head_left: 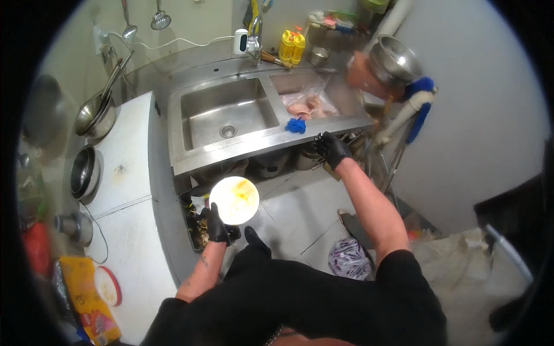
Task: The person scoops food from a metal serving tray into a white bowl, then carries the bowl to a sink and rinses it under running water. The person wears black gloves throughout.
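Note:
My left hand [216, 224], in a black glove, is closed on the rim of a round white tub [234, 200]. Yellow-orange smears mark the tub's bright inside. It hangs in front of the sink, beside a black bin of scraps [193, 228]. My right hand [332, 150], also gloved in black, is off the sink's front edge with its fingers loosely bent and apart; I see nothing in it. Close by on that edge lies a crumpled blue cloth or scrubber [296, 126]. Pale raw meat in clear plastic [310, 105] rests in the right basin.
A steel sink [231, 109] with a faucet [254, 43] stands ahead, yellow bottles [292, 47] behind it. The white counter [127, 173] at left bears pans [86, 170] and a red-rimmed lid [108, 285]. Metal bowls [396, 59] are stacked at right; a purple patterned bundle [350, 259] lies on the floor.

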The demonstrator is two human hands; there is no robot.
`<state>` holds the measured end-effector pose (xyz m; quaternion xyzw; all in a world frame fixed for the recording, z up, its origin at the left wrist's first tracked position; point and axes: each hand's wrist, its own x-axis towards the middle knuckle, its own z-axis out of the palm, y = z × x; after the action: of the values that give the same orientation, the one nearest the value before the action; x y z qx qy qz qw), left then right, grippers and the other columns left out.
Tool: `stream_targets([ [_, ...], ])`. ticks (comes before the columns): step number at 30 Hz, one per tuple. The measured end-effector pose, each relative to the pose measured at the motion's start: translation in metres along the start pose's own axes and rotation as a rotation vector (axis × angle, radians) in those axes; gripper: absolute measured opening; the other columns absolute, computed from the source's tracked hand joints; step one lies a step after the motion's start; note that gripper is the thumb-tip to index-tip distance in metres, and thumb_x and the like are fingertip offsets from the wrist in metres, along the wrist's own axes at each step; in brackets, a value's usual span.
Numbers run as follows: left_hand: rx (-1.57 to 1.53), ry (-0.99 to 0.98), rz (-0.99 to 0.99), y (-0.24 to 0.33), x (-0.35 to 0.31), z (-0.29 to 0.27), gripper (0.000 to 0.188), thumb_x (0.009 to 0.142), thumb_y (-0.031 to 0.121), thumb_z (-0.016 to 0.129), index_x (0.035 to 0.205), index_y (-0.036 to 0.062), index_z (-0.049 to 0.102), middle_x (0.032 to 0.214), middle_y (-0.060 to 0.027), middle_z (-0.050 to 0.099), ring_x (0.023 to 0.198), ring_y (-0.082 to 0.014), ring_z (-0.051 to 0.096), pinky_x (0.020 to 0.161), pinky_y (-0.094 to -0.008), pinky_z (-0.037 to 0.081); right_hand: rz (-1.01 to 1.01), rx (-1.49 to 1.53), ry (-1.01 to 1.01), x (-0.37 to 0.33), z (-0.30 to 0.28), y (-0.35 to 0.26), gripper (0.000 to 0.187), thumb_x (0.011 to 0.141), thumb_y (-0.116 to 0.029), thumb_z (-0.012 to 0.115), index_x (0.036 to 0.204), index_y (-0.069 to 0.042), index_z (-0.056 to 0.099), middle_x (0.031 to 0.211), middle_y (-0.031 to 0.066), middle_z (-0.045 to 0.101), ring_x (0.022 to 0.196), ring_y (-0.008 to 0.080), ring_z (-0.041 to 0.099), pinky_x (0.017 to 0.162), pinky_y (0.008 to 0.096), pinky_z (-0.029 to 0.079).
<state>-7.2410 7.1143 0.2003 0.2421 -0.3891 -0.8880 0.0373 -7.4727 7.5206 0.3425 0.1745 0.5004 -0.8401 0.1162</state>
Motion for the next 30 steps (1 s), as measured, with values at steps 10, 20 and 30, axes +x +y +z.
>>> stream_targets([
  [10, 0.146, 0.043, 0.109, 0.064, 0.129, 0.123, 0.061, 0.115, 0.040, 0.053, 0.156, -0.0050, 0.048, 0.153, -0.0134, 0.059, 0.136, -0.0233, 0.058, 0.115, -0.0364, 0.047, -0.063, -0.272, 0.046, 0.224, 0.046, -0.121, 0.021, 0.107, -0.027, 0.062, 0.103, -0.008, 0.071, 0.091, 0.0094, 0.075, 0.080, 0.0228, 0.074, 0.071, 0.0354, 0.062],
  [20, 0.117, 0.194, 0.090, 0.069, 0.246, 0.173, 0.066, 0.114, 0.047, 0.051, 0.156, -0.0050, 0.046, 0.150, -0.0180, 0.061, 0.133, -0.0284, 0.064, 0.111, -0.0403, 0.053, -0.028, -0.238, -0.001, 0.513, 0.106, -0.216, 0.021, 0.108, -0.028, 0.059, 0.105, -0.009, 0.066, 0.086, 0.0105, 0.070, 0.070, 0.0220, 0.067, 0.058, 0.0336, 0.055],
  [30, 0.023, 0.310, 0.053, 0.069, 0.313, 0.240, 0.067, 0.113, 0.048, 0.052, 0.158, -0.0020, 0.043, 0.156, -0.0153, 0.056, 0.139, -0.0276, 0.059, 0.117, -0.0427, 0.049, -0.021, -0.166, -0.081, 0.743, 0.139, -0.248, 0.026, 0.108, -0.039, 0.062, 0.104, -0.014, 0.065, 0.077, 0.0080, 0.066, 0.056, 0.0224, 0.060, 0.050, 0.0359, 0.048],
])
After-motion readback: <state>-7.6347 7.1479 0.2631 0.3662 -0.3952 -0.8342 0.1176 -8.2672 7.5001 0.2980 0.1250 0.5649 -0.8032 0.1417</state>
